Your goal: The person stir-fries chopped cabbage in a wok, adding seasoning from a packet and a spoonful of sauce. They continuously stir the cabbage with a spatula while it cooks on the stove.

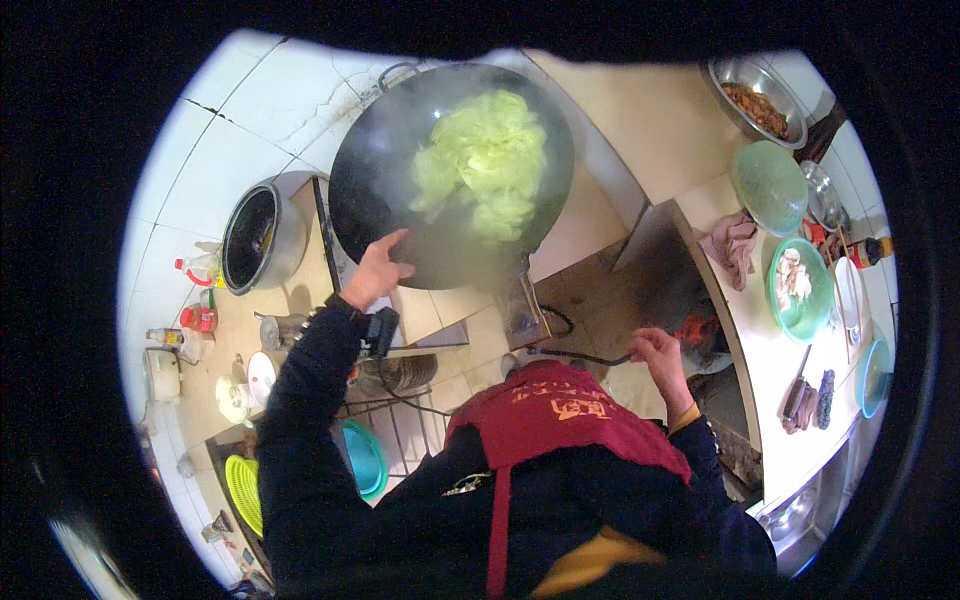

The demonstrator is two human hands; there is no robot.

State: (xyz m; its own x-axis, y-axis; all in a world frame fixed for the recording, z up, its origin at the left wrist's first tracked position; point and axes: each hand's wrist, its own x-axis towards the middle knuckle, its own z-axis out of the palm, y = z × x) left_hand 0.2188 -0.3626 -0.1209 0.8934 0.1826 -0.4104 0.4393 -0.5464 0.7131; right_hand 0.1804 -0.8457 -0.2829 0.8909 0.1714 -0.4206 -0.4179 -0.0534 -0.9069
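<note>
A large black wok [367, 172] holds a heap of pale green sliced vegetable [487, 161], and steam blurs its near side. My left hand [377, 271] is at the wok's near left rim, thumb and forefinger spread, with nothing seen between them. On the right, my right hand [661, 364] hangs low with its fingers bent together. The end of a dark rod or hose [581, 355] shows beside its fingertips; I cannot tell whether they grip it. Below the wok's near edge juts a metal stove part [525, 319].
Left of the wok stands a deep metal pot [289, 240], with bottles and jars beyond. The right counter bears a green bowl of white pieces [795, 289], a cloth [731, 244] and long dark vegetables [801, 405]. A steel bowl of brown food [757, 105] sits farther back.
</note>
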